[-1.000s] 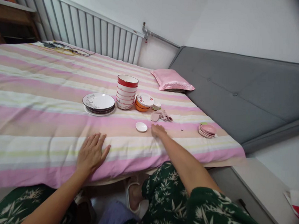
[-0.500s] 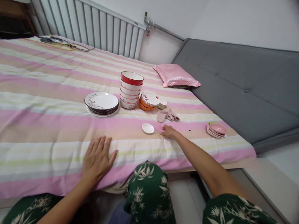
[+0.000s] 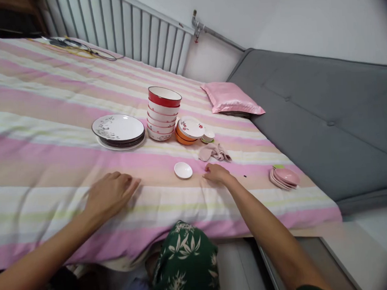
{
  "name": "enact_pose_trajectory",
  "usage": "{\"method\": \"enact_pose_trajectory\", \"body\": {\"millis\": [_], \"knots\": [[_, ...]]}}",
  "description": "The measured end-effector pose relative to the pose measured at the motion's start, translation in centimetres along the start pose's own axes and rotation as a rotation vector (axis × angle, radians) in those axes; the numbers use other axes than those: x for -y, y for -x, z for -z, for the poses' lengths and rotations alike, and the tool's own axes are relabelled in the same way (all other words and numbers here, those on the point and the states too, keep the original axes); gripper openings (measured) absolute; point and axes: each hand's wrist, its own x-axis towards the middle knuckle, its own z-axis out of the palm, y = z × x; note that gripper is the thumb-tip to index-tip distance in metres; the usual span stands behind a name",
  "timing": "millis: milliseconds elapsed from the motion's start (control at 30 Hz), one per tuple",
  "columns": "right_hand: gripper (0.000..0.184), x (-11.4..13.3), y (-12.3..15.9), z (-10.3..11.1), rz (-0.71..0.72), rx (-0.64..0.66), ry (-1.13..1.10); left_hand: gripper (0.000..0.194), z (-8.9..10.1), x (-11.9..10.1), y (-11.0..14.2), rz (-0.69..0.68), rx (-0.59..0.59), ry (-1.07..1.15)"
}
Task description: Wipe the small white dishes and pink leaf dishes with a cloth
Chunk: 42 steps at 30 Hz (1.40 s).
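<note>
A small white dish [image 3: 183, 170] lies on the striped bedsheet between my hands. My right hand [image 3: 216, 173] rests just right of the dish, not touching it, with its fingers loosely bent and nothing visible in them. To the left, my left hand [image 3: 111, 193] is over the sheet, thumb apart from the fingers, holding nothing. Beyond it sits a stack of dark-rimmed plates [image 3: 118, 128]. Beside the plates stands a tall stack of red-and-white bowls [image 3: 161, 116]. Orange bowls [image 3: 184, 138] carry a flowered white plate [image 3: 191, 127] on top.
Small white dishes [image 3: 208, 136] and a crumpled pinkish cloth [image 3: 214, 152] lie beyond my right hand. Pink dishes [image 3: 285, 177] are stacked at the right. A pink pillow [image 3: 231, 97] lies by the grey headboard [image 3: 308, 113]; cables [image 3: 78, 48] are at the far left.
My left hand has lifted from lying flat and shifted left, its fingers now bent. My right hand stays near the dish, its fingers slightly more curled. The view has moved a little.
</note>
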Motion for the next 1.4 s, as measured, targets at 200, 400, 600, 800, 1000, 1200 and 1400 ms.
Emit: {"method": "enact_pose_trajectory", "body": {"millis": [200,400,600,800,1000,1200,1400], "knots": [[0.039,0.3,-3.3,3.2,0.024,-0.202,0.062,0.054,-1.4,-6.1,-8.3,0.162,0.319,0.355],[0.041,0.3,-7.7,3.1,0.152,-0.205,0.112,0.029,-5.3,-10.1,-14.4,0.198,0.647,0.47],[0.022,-0.2,-10.1,1.9,0.257,-0.255,0.07,0.007,-7.6,-9.2,-17.3,0.079,0.832,0.655],[0.024,0.9,-9.4,0.2,0.565,-0.581,-0.323,0.012,-8.8,-7.9,-17.7,0.143,0.712,0.999],[0.016,2.5,-7.7,-0.4,0.511,-0.789,-0.598,0.017,-8.9,-9.2,-16.9,0.396,0.499,1.176],[0.013,3.8,-7.0,-1.0,0.596,-0.8,-0.584,0.02,-8.9,-9.8,-16.7,0.432,0.513,1.326],[0.007,5.0,-6.4,-1.8,0.544,-0.817,-0.548,0.022,-9.5,-10.4,-16.2,0.346,0.61,1.556]]}}
